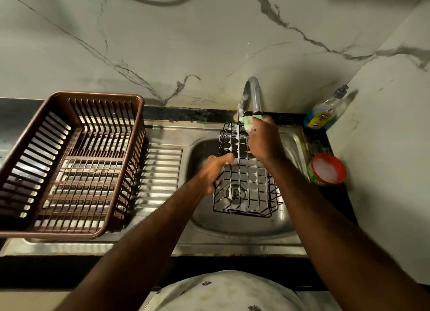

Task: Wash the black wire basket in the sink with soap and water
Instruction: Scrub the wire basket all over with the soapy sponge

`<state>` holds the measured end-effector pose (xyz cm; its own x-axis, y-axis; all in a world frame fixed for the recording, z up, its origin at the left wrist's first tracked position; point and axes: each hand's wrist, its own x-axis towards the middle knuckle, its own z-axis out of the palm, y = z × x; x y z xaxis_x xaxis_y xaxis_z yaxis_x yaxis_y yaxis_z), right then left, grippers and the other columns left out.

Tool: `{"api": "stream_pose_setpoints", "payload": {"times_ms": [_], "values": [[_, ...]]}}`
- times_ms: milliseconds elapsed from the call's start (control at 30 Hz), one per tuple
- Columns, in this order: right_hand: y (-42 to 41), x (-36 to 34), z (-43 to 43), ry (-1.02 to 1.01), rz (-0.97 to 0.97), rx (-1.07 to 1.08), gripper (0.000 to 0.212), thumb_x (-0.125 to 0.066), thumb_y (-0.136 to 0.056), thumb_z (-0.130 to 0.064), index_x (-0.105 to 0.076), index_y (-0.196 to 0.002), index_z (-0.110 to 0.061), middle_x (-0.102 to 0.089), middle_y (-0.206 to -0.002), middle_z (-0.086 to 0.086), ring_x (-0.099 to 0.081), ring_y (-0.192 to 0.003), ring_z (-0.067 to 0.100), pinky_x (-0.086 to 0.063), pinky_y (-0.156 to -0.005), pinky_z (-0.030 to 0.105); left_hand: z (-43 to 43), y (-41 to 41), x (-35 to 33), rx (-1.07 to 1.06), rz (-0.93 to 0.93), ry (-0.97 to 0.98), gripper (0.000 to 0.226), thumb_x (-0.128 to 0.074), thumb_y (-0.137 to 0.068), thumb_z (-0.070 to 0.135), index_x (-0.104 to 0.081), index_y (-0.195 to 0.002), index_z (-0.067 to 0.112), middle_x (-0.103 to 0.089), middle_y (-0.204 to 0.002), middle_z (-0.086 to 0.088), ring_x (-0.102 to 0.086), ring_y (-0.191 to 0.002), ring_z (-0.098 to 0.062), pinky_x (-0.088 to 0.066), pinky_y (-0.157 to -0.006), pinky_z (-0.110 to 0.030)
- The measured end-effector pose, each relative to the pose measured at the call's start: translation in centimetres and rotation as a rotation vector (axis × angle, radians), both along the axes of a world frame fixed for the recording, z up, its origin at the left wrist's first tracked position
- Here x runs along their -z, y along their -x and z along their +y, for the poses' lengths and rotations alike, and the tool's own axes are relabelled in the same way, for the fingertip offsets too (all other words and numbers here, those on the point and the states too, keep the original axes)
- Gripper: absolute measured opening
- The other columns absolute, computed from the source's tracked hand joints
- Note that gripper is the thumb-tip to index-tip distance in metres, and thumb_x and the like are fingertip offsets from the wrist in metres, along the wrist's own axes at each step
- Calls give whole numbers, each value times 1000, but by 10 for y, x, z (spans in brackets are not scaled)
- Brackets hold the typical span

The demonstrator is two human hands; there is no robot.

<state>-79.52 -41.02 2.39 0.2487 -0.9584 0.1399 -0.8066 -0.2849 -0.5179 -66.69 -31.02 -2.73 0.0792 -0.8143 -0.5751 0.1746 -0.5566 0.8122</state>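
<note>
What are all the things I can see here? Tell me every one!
wire basket: one, black, sudsy, in the sink
sink: one, steel, middle
tap: one, silver, behind the sink
sponge: one, green, at basket's far end
dish rack: one, brown, left of the sink
soap bottle: one, blue liquid, right corner
soap tub: one, green, red rim, right of sink
left grip: one, bare hand, holds basket
right grip: one, bare hand, holds sponge

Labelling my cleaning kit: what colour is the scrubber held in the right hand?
Green, with white soap foam on it; the head view, the only one, shows the scrubber clearly.
</note>
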Motion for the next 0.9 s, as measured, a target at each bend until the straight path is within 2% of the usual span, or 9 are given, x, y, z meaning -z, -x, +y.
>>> {"api": "stream_pose_setpoints", "payload": {"times_ms": [133, 200, 333, 467, 567, 667, 733, 833, 900], "values": [[-10, 8, 11, 38, 50, -285, 38, -54, -98, 0, -59, -136, -4, -59, -131, 18, -59, -111, 25, -48, -87, 24, -6, -8, 7, -56, 56, -19, 33, -75, -58, 43, -67, -79, 18, -43, -72, -7, -35, -57, -19, -30, -52, -28], [-12, 13, 13, 34, 94, -325, 40, -54, -98, -1, -59, -137, -6, -59, -129, 16, -58, -109, 24, -46, -84, 25, -6, -12, 7, -82, 61, -32, 30, -76, -60, 43, -70, -80, 20, -42, -75, -8, -35, -62, -23, -30, -53, -30], [-3, 11, 0, 75, 150, -96, 48, -55, -93, 8, -55, -139, -6, -54, -134, 20, -54, -118, 28, -45, -85, 20, -6, -15, -1, -35, 19, 3, 29, -74, -63, 44, -78, -82, 22, -47, -87, -12, -39, -80, -27, -37, -61, -34], [0, 6, 1, 41, 84, 77, 55, -59, -88, 12, -52, -140, -4, -52, -137, 20, -55, -121, 29, -53, -93, 27, -3, -15, -3, 25, 5, 20, 25, -74, -61, 44, -80, -80, 29, -45, -81, -12, -37, -70, -24, -35, -56, -30], [-10, 2, 21, -19, 82, 37, 55, -61, -90, 6, -51, -142, -7, -52, -140, 16, -57, -118, 26, -54, -91, 29, -9, -12, -1, -48, 59, -25, 33, -79, -56, 42, -76, -79, 18, -52, -85, -13, -42, -75, -28, -35, -57, -32], [-11, 0, 50, -66, 148, -73, 54, -59, -90, 6, -52, -142, -10, -53, -139, 13, -58, -115, 23, -55, -90, 29, -15, -15, 4, -139, 145, -79, 54, -84, -51, 40, -75, -97, 13, -69, -92, -15, -57, -82, -29, -45, -72, -40], [-8, 2, 69, -104, 182, -123, 52, -57, -91, 6, -54, -140, -10, -54, -137, 12, -57, -115, 24, -54, -93, 33, -15, -21, 5, -211, 220, -84, 45, -81, -61, 33, -76, -100, 10, -73, -99, -19, -66, -78, -29, -52, -73, -40], [-1, 7, 88, -145, 230, -175, 51, -54, -88, 7, -57, -136, -11, -53, -130, 10, -58, -109, 23, -56, -89, 39, -13, -27, 8, -255, 298, -55, 21, -74, -76, 23, -73, -93, 11, -74, -90, -15, -68, -63, -27, -58, -58, -31], [9, 11, 94, -163, 216, -150, 52, -52, -86, 7, -57, -134, -12, -52, -128, 11, -59, -106, 23, -57, -88, 40, -11, -27, 8, -287, 325, -42, 15, -71, -81, 21, -72, -92, 11, -77, -83, -12, -71, -62, -25, -60, -57, -32]]}}
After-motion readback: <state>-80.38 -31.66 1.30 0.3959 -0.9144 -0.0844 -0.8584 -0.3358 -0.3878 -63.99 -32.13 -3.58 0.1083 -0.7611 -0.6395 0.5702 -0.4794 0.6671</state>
